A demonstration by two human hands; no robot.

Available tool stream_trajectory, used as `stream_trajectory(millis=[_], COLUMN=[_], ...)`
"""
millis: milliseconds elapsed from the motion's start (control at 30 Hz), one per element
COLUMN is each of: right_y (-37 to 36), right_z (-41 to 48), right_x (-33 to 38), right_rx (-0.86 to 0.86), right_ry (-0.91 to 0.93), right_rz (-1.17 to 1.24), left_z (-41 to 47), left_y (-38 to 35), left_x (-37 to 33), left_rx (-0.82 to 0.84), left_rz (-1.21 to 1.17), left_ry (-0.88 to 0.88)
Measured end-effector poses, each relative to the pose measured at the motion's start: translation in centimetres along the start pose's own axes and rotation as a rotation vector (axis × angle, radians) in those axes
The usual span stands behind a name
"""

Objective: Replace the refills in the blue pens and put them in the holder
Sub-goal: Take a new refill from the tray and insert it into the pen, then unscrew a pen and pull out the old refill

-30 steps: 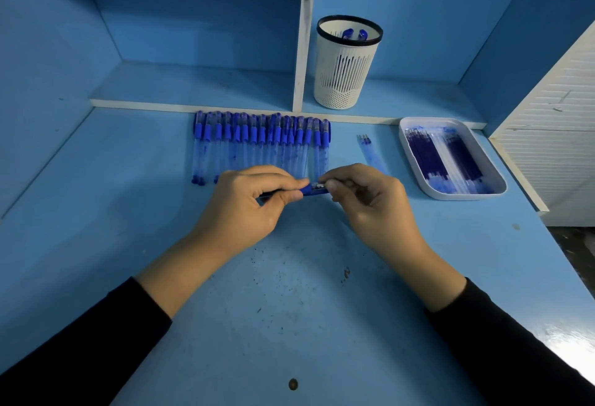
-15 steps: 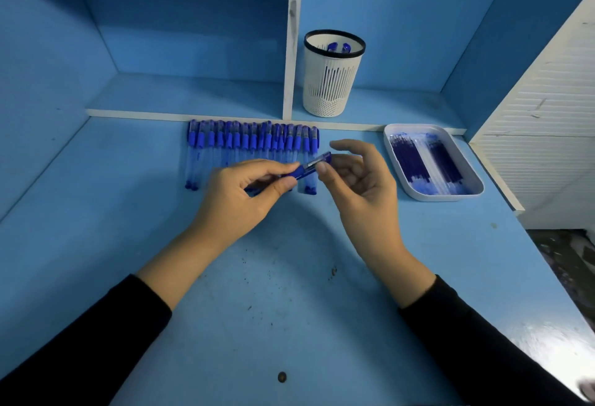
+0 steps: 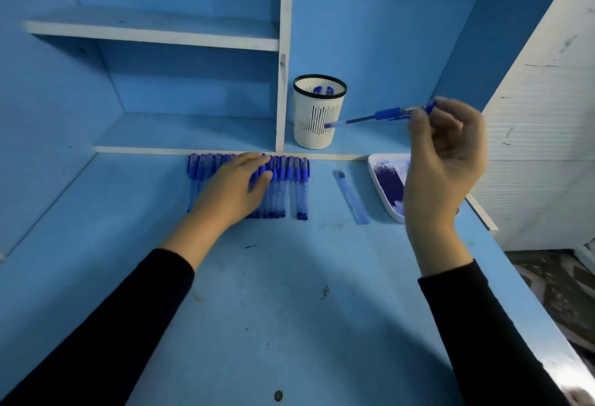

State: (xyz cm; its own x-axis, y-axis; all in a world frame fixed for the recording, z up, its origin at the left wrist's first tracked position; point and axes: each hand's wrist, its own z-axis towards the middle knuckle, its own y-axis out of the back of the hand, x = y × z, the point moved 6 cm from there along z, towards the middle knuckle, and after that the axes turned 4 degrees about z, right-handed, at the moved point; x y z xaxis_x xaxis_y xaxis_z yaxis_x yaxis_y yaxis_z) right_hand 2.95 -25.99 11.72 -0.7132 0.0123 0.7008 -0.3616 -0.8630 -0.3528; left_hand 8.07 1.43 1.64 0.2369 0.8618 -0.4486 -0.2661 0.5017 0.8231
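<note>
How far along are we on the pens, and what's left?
Done: two pen tops show inside the holder. In hand: the right hand pinches a pen, raised beside the holder and not yet in it; the left hand rests on the row of pens. Left: that whole row on the desk, with refills in the tray and loose refills beside it.

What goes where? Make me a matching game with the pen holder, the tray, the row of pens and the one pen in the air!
1 pen holder
2 tray
3 row of pens
4 single pen

A under the left hand
B on the shelf
C held by the right hand
D on the desk, far right

Pairs: 1-B, 2-D, 3-A, 4-C
</note>
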Motion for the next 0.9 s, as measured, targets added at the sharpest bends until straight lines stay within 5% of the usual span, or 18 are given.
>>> stream_trajectory(millis=[200, 567, 900], right_y=[-4.8, -10.8, -7.1], right_z=[6.0, 7.0, 3.4], right_x=[-0.3, -10.9, -10.4], right_rx=[0.025, 0.449, 0.376], right_ry=[0.171, 0.127, 0.053], right_rz=[-0.119, -0.510, -0.552], left_z=[0.9, 0.9, 1.2], left_y=[-1.1, -1.5, -1.6], left_x=[0.1, 0.2, 0.7], left_rx=[0.148, 0.121, 0.168], left_rz=[0.192, 0.139, 0.102], left_ry=[0.074, 0.040, 0.071])
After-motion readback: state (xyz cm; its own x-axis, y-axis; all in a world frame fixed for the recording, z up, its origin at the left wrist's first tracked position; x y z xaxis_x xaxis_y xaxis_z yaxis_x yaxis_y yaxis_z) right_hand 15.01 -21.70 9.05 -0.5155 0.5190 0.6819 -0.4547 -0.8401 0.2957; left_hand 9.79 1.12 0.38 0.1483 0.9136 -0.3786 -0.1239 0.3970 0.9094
